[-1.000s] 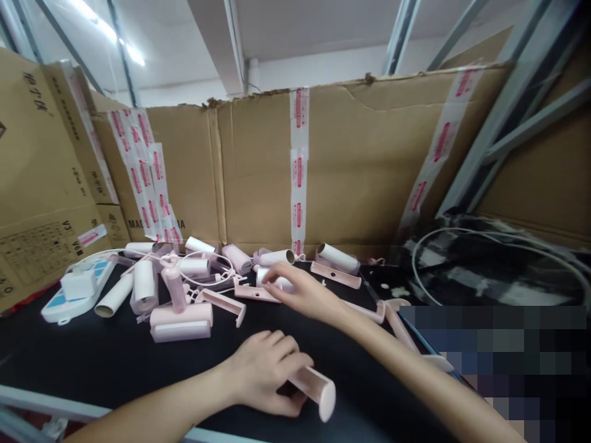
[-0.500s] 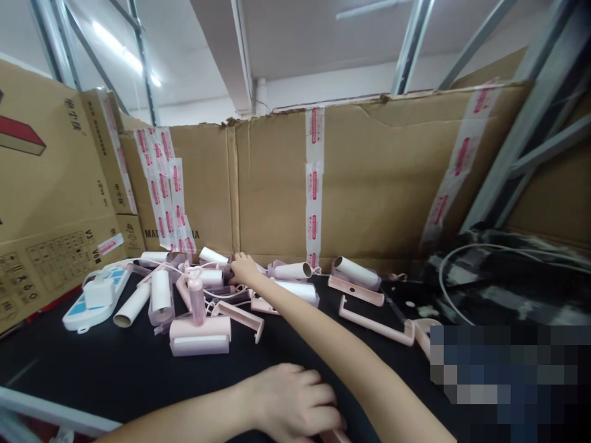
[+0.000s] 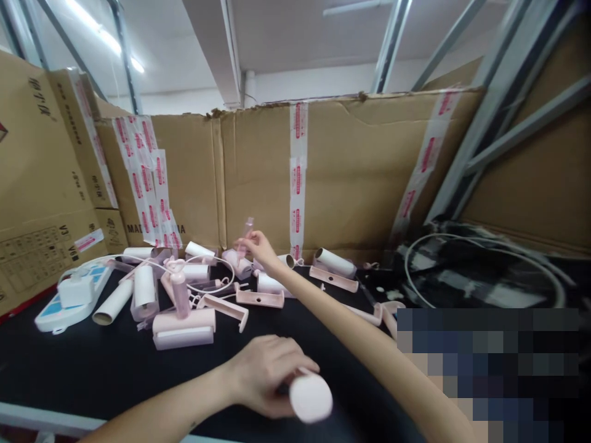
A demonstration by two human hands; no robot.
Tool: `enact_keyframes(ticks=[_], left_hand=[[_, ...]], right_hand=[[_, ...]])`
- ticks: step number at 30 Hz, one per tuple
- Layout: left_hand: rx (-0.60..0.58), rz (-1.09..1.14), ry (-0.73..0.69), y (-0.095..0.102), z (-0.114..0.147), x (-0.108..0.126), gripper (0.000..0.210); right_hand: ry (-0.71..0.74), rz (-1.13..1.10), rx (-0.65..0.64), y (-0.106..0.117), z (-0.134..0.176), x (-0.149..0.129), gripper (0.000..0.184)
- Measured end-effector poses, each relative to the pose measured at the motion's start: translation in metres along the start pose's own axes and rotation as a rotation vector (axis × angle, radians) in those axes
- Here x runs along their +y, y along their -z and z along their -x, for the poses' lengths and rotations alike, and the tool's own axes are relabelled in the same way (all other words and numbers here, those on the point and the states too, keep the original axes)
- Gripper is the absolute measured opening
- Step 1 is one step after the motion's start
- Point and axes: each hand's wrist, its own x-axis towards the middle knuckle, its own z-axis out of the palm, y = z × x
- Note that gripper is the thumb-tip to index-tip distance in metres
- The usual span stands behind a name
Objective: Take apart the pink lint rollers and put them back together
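Observation:
My left hand [image 3: 270,372] is closed around a pale pink plastic part that shows a rounded, flat end [image 3: 311,399] toward me; the rest of it is hidden by the fingers. Farther off, my right hand [image 3: 261,249] pinches a translucent pink handle [image 3: 246,235], held upright near the cardboard wall. A translucent purple-pink cover [image 3: 239,264] hangs just below that handle, seemingly joined to it. Close by lie a white paper roll [image 3: 272,283] and a pink bracket [image 3: 260,298]. A lint roller [image 3: 183,321] with its handle up rests on the black surface.
At left is a white power strip [image 3: 69,315] with a plugged-in adapter and cord. Several white rolls, such as one [image 3: 336,261] at right, lie along the taped cardboard wall [image 3: 258,172]. A cable loop [image 3: 462,240] lies at far right; a metal frame [image 3: 466,141] rises there.
My right hand has risen from the pile with the translucent handle and cover. My left hand has turned, bringing the pink part's rounded end into sight. The view has shifted slightly.

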Motion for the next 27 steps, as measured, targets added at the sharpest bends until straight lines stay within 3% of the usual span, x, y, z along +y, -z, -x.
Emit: enact_keyframes(ticks=[4,7,9,14,17,22,27], left_hand=[[0.239,0.647,0.533,0.002,-0.004,0.008,0.033],[0.319,1.091,0.709,-0.005,-0.008,0.005,0.039],[0.342,1.257,0.781,-0.01,-0.009,0.001,0.041],[0.313,1.339,0.953,-0.017,-0.008,-0.009,0.033],[0.306,1.429,1.06,-0.015,-0.01,-0.015,0.041],[0.439,1.597,0.969,-0.008,-0.01,-0.021,0.028],[0.339,1.49,1.095,-0.007,-0.01,-0.016,0.046]], right_hand=[[-0.075,-0.239,-0.004,0.05,0.063,-0.009,0.034],[-0.268,-0.55,-0.074,0.083,0.114,-0.009,0.035],[-0.345,-0.594,-0.163,0.098,0.141,-0.005,0.036],[-0.234,-0.269,-0.257,0.111,0.172,0.006,0.033],[-0.12,-0.015,-0.341,0.113,0.179,0.004,0.036],[-0.003,0.323,-0.306,0.112,0.19,-0.003,0.022],[0.138,0.455,-0.297,0.109,0.196,0.001,0.023]])
